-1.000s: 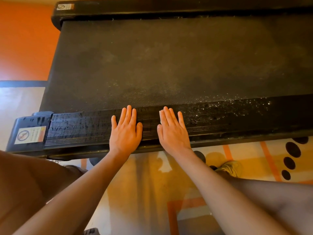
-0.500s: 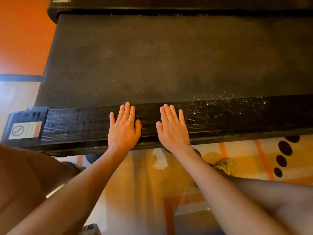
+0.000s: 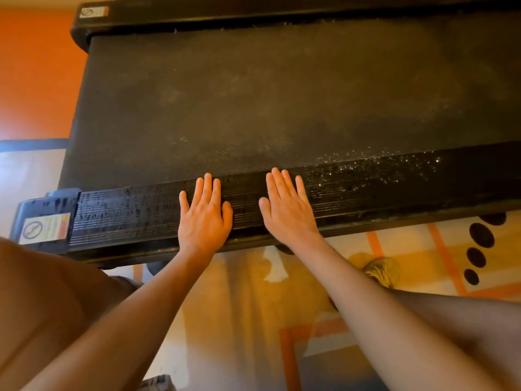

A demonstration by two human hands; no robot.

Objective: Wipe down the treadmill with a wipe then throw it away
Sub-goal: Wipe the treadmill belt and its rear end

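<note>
The black treadmill's belt (image 3: 267,94) fills the upper view, dusty in patches. Its ribbed near side rail (image 3: 127,213) runs across the middle, streaked wet at the left. White specks (image 3: 380,167) dot the rail and the belt edge at the right. My left hand (image 3: 204,218) lies flat on the rail, palm down with fingers apart. My right hand (image 3: 287,213) lies flat a little to its right in the same way. No wipe shows in this view, and whatever is under the palms is hidden.
A warning sticker (image 3: 46,228) marks the rail's left end cap. Below the rail lies a patterned yellow and orange floor mat (image 3: 423,249) with black dots, and a shoe (image 3: 380,270) rests on it. An orange surface (image 3: 36,74) is at the upper left.
A small white corner seen at my right index fingertip one second ago no longer shows. Both hands stay on the same spot of the rail, and the view has shifted slightly.
</note>
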